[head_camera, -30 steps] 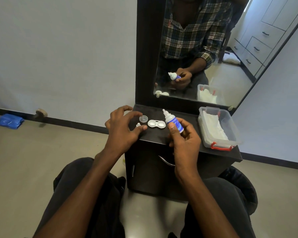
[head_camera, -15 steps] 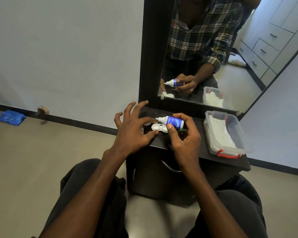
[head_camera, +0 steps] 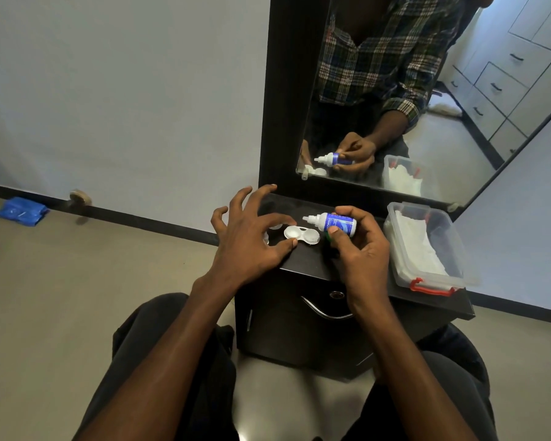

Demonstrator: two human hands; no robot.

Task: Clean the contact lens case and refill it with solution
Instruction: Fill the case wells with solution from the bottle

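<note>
Pale wall (head_camera: 124,90), beige floor (head_camera: 61,297), dark cabinet (head_camera: 299,329), mirror (head_camera: 458,122)

Looks like a bedroom at home: tall mirror (head_camera: 395,100) at 12 o'clock over a small dark cabinet (head_camera: 303,326), white drawers (head_camera: 503,81) reflected at 2 o'clock.

White lens case (head_camera: 301,235) open, flat; blue-labelled solution bottle (head_camera: 335,223) tipped sideways above.

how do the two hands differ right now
The left hand is spread, fingers splayed, with thumb and a fingertip steadying the lens case on the cabinet top. The right hand is curled around the solution bottle, tipped sideways with its nozzle toward the case. Both are bare and work over the cabinet.
</note>
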